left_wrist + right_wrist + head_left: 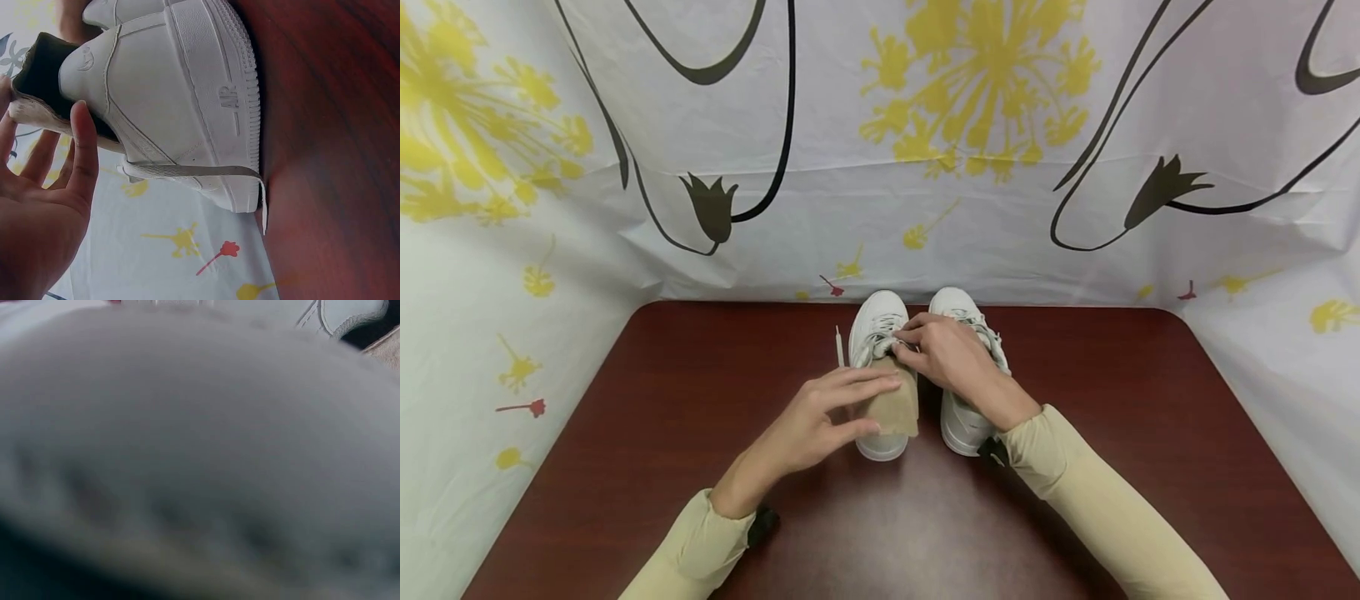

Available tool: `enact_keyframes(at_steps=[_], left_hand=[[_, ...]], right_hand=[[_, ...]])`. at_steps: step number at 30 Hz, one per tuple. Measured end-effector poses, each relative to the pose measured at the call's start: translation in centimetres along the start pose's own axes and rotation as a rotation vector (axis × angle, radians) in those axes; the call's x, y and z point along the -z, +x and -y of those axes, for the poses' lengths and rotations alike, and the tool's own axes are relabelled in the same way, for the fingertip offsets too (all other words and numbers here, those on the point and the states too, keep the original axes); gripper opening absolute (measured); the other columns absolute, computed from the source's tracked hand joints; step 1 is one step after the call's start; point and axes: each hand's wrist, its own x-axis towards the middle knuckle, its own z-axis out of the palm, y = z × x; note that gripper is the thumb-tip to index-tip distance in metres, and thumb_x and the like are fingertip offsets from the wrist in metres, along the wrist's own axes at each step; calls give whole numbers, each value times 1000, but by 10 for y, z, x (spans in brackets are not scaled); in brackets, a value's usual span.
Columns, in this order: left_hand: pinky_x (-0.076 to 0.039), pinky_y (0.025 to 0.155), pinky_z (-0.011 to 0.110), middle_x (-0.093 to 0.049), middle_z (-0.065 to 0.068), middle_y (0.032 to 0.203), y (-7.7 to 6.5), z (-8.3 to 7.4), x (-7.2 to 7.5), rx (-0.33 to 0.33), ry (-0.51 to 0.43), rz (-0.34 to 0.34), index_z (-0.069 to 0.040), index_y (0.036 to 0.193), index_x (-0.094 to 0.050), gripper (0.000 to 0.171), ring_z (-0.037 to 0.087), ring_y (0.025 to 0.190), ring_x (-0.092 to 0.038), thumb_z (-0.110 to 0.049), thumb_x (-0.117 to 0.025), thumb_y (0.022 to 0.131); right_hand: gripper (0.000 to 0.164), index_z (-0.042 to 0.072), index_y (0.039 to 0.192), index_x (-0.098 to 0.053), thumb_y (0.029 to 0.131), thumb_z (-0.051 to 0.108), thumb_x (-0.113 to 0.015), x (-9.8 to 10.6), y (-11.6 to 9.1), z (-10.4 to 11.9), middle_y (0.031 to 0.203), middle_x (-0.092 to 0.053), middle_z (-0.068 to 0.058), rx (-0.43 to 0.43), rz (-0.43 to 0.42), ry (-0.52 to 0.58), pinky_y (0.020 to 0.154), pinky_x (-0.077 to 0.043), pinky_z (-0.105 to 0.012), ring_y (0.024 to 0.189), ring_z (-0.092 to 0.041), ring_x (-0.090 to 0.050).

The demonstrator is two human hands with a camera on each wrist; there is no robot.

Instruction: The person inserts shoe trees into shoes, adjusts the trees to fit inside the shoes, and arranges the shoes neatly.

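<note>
Two white sneakers stand side by side, toes pointing away: a left sneaker (878,312) and a right sneaker (958,425). A tan flap (891,404) stands up from the left sneaker's opening. My left hand (820,412) reaches it from the left, fingers fairly straight along it and thumb near the heel. In the left wrist view, that thumb (84,150) lies against the flap by the collar. My right hand (951,354) crosses over the right sneaker, its thumb and fingers pinching the shoelace (882,343) of the left one. A lace end (839,346) hangs loose on the left side.
The sneakers stand on a dark red-brown table (737,375), near its far edge. A white flowered sheet (820,208) hangs behind and at both sides. A blurred pale surface (200,425) fills most of the right wrist view.
</note>
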Motion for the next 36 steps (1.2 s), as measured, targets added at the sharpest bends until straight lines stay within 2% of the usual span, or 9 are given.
enact_keyframes(at_steps=[8, 13, 18, 22, 27, 36], left_hand=[[-44, 103, 35, -60, 2, 137, 0, 2, -1, 6, 8, -7, -13, 134, -63, 50, 19, 126, -55, -16, -77, 87], [-45, 102, 35, -60, 2, 137, 1, 5, -3, -18, 49, -17, -13, 135, -63, 51, 19, 125, -56, -16, -77, 86], [-45, 102, 35, -59, 1, 138, 0, 7, -6, -18, 100, -21, -16, 136, -62, 50, 17, 125, -55, -20, -76, 88], [-46, 101, 35, -59, 1, 138, 0, 7, -7, -12, 110, -28, -17, 136, -62, 49, 17, 125, -56, -21, -75, 89], [-46, 101, 35, -59, 2, 138, 0, 6, -7, -20, 104, -39, -16, 135, -63, 49, 18, 124, -56, -20, -76, 88], [-47, 98, 34, -59, 1, 138, 0, 8, -9, -5, 124, -46, -18, 134, -64, 49, 16, 121, -57, -22, -77, 88]], right_hand=[[30, 12, 116, -76, 99, 30, -60, 2, -1, 0, 114, -70, -7, 35, -8, -13, 79, -55, -43, 100, -24, -68], [29, 10, 114, -77, 99, 27, -59, 2, -2, 0, 114, -70, -9, 65, -11, -29, 77, -56, -44, 97, -25, -69], [29, 11, 114, -76, 98, 28, -60, 2, -1, 0, 115, -70, -7, 51, -5, -25, 80, -56, -44, 100, -24, -68], [27, 13, 115, -75, 94, 29, -66, 2, 0, 1, 114, -69, -4, 11, -18, 31, 76, -55, -41, 92, -20, -67], [14, 16, 102, -73, 89, 22, -74, 1, 0, 0, 105, -67, 1, 23, -86, 137, 68, -51, -33, 76, -12, -61], [4, 16, 88, -76, 86, 16, -78, -2, 1, -1, 105, -68, 2, 95, -173, 190, 71, -53, -31, 85, -13, -65]])
